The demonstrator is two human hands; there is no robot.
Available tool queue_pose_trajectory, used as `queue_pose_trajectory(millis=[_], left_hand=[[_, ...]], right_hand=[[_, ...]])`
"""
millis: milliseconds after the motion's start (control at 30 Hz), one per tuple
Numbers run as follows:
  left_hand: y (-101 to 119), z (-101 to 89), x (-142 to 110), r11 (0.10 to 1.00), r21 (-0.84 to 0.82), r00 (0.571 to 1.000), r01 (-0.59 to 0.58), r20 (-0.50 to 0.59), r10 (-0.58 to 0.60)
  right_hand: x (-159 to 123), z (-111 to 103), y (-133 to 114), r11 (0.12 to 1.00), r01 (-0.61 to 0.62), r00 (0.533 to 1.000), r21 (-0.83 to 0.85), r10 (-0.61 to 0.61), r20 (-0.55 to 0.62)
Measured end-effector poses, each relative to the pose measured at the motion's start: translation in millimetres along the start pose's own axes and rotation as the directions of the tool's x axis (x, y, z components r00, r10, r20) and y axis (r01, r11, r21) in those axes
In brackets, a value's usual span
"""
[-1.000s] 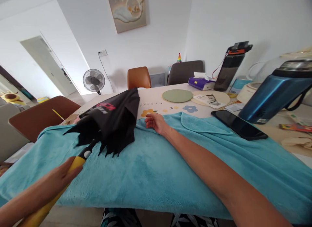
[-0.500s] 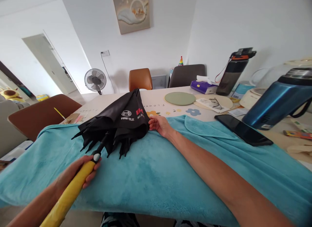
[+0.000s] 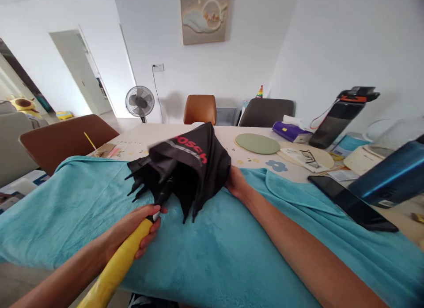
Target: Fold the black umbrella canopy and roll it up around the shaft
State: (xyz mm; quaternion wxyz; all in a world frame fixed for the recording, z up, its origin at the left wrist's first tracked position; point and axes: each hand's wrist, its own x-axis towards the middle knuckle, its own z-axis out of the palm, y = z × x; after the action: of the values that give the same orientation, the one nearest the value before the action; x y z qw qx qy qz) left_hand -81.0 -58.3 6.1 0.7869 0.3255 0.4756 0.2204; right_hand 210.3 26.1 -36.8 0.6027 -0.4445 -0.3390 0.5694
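Note:
A black umbrella [image 3: 215, 153] lies half folded and loose, its canopy bunched, red and white lettering facing up and rib tips hanging out toward me. My left hand [image 3: 145, 228] is wrapped around the top of its yellow handle [image 3: 115, 268], close to the button at the shaft. At the canopy's right side, my right hand [image 3: 236, 182] touches the black fabric; its fingers are hidden behind the cloth, so their grip does not show. Under the umbrella spreads a turquoise blanket [image 3: 212, 255] that covers the near part of the table.
On the right are a black phone [image 3: 351, 202], a blue flask [image 3: 391, 171], a dark water bottle [image 3: 341, 118], a purple tissue pack [image 3: 291, 131] and glasses [image 3: 309, 160]. A round green mat [image 3: 257, 143] lies farther back. Chairs and a fan [image 3: 140, 101] stand beyond the table.
The view has turned left. The canopy has rolled, bringing the red lettering across its top. My right hand's fingers, visible before at the fabric edge, are now behind it. My left hand still grips the handle.

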Motion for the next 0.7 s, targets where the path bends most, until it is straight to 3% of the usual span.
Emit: queue_pose_trajectory(millis=[100,167,267,367,433,567,700], left_hand=[[4,9.0,0,0.997,0.075,0.999,0.025,-0.026,-0.023],[9,13.0,3,0.997,0.061,0.998,0.057,0.022,-0.058],[17,21.4,14,0.998,-0.060,0.988,0.018,0.157,-0.009],[20,36.5,29,0.979,-0.205,0.969,0.005,0.242,0.045],[17,49.3,39,0.976,-0.209,0.975,0.055,0.224,-0.007],[5,69.5,57,0.980,-0.101,0.974,0.174,0.166,-0.156],[-1,67.7,66,0.989,-0.062,0.970,0.136,0.212,-0.120]], right_hand=[[0,0,-1,0.997,-0.049,0.999,0.065,0.048,0.011],[1,-1,-3,0.988,-0.093,0.996,0.123,0.091,0.024],[2,-3,-5,0.974,-0.105,0.994,0.201,0.110,-0.012],[3,-5,-7,0.979,-0.011,0.998,0.205,0.023,-0.059],[1,-6,-9,0.983,0.011,0.998,0.181,0.001,-0.063],[-5,-3,-14,0.972,-0.148,0.987,0.183,0.156,-0.025],[-6,-1,-18,0.981,-0.106,0.989,0.160,0.121,-0.081]])
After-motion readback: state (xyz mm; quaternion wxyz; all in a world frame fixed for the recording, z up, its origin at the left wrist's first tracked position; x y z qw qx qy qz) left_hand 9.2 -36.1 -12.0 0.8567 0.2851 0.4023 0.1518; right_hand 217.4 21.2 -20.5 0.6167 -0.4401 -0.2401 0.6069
